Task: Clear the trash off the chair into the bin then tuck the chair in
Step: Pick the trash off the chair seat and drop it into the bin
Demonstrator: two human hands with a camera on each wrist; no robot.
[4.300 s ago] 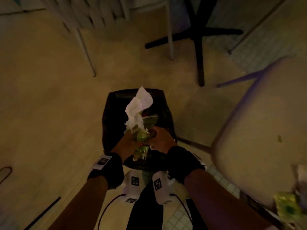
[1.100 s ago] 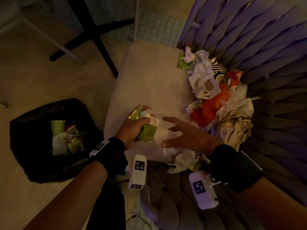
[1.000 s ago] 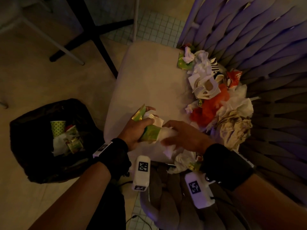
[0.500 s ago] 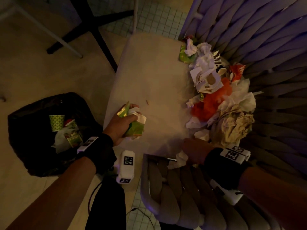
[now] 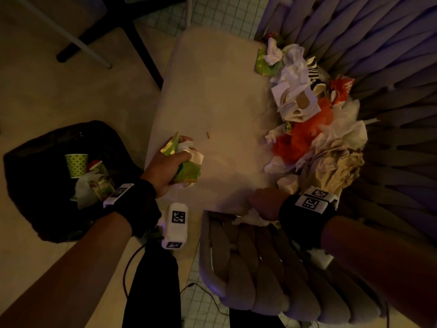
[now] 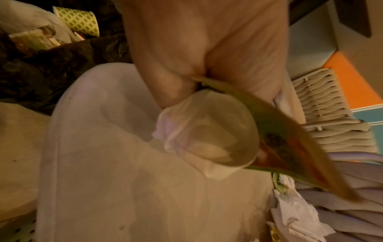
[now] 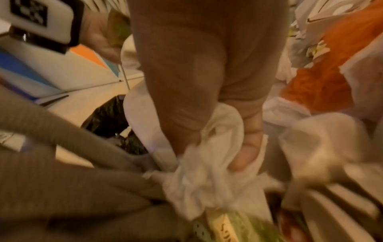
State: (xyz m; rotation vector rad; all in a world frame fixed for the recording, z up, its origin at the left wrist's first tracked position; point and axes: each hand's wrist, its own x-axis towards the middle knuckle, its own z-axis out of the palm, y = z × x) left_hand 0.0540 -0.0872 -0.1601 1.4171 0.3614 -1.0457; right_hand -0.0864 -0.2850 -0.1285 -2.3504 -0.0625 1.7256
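Observation:
A woven chair with a pale seat cushion [image 5: 212, 95] holds a heap of trash [image 5: 314, 129]: white tissues, orange paper, a torn white box, crumpled brown paper. My left hand [image 5: 176, 159] grips a green wrapper with a paper cup and tissue [image 6: 209, 131] over the seat's left edge. At the seat's near edge, by the armrest, my right hand [image 5: 262, 207] closes on a crumpled white tissue [image 7: 199, 176]. To the left of the chair, on the floor, stands the black bin bag [image 5: 40, 185] with cups and wrappers inside.
A black table base [image 5: 139, 41] and a pale chair leg [image 5: 78, 41] stand on the floor beyond the bin. The woven armrest [image 5: 248, 268] lies under my right wrist. More wrappers [image 7: 238, 226] lie beneath the tissue.
I turned from the bin to the chair. My left hand took up the green wrapper bundle; my right hand left it, dropped to the seat's near edge and closed on the white tissue.

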